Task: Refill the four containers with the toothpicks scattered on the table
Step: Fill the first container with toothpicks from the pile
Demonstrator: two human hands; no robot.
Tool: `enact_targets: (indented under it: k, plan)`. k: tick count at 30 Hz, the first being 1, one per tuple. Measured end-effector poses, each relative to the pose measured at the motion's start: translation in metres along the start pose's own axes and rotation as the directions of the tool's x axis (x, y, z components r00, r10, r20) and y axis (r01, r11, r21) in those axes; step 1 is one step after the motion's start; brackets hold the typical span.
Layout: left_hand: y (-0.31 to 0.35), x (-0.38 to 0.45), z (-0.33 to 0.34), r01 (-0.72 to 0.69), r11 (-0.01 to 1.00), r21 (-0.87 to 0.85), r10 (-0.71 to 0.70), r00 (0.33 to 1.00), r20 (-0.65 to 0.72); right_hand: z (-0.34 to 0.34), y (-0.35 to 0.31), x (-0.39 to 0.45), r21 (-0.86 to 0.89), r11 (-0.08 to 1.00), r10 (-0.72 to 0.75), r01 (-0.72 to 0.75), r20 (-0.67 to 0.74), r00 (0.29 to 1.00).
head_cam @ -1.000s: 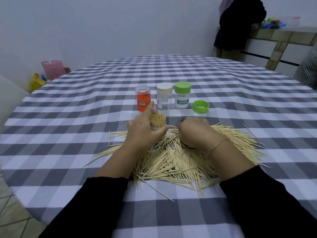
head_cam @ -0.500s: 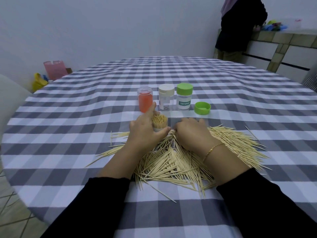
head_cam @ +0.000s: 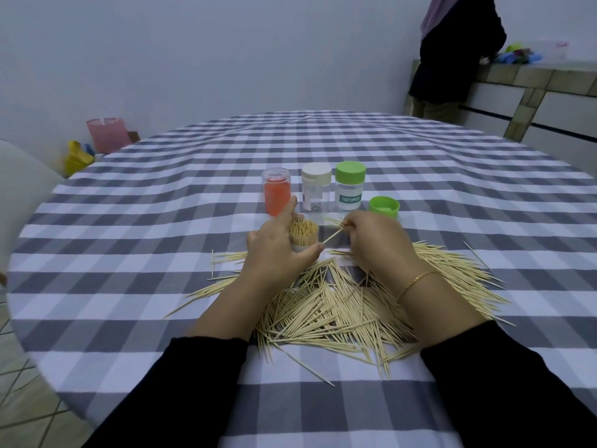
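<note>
Grey-and-white checked cloth (head_cam: 323, 150), pale tan toothpicks (head_cam: 339, 305), an orange container (head_cam: 276, 196), green-capped jar (head_cam: 349, 189), black sleeves (head_cam: 200, 376).

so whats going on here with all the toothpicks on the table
A person is refilling toothpick containers at a checked table. Their left hand grips an open container already packed with upright toothpicks, while the right hand pinches a toothpick angled toward it. A large pile of toothpicks lies on the cloth. Behind stand an orange container, a white-capped one and a green-capped one, with a loose green lid beside them.
</note>
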State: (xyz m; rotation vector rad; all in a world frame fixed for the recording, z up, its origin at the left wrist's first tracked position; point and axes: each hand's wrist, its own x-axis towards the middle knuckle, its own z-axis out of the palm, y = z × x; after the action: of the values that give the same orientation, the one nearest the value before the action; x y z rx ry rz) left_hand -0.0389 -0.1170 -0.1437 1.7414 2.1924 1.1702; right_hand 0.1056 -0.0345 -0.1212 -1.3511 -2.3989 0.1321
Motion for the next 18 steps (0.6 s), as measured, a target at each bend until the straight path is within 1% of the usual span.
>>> enact_targets:
  k: [2, 4, 8, 10, 13, 18]
  plan:
    - [0.0, 0.0, 0.0, 0.0, 1.0, -0.001, 0.0, 1.0, 0.001, -0.003, 0.0, 0.001, 0.205, 0.978, 0.04, -0.044, 0.026, 0.999]
    - [0.0, 0.0, 0.0, -0.001, 1.0, -0.004, 0.001, 1.0, 0.001, -0.006, -0.001, 0.001, 0.357, 0.932, 0.058, -0.066, 0.032, 0.998]
    - [-0.001, 0.0, 0.0, 0.0, 1.0, -0.002, 0.0, 1.0, 0.0, -0.009, -0.001, 0.001, 0.638, 0.762, 0.144, -0.111, 0.0, 0.99]
    - [-0.001, 0.0, 0.0, 0.004, 1.0, -0.004, -0.004, 1.0, 0.002, -0.01, -0.003, 0.001, 0.757, 0.635, 0.199, -0.151, 0.028, 0.98]
    - [-0.002, 0.001, 0.001, 0.01, 1.0, -0.008, -0.01, 1.0, 0.006, -0.012, -0.005, 0.002, 0.908, 0.374, 0.234, -0.191, 0.107, 0.966]
    - [0.0, 0.0, 0.001, 0.005, 1.0, -0.008, -0.005, 1.0, 0.009, -0.008, -0.015, 0.004, 0.982, 0.076, 0.253, -0.172, 0.148, 0.956]
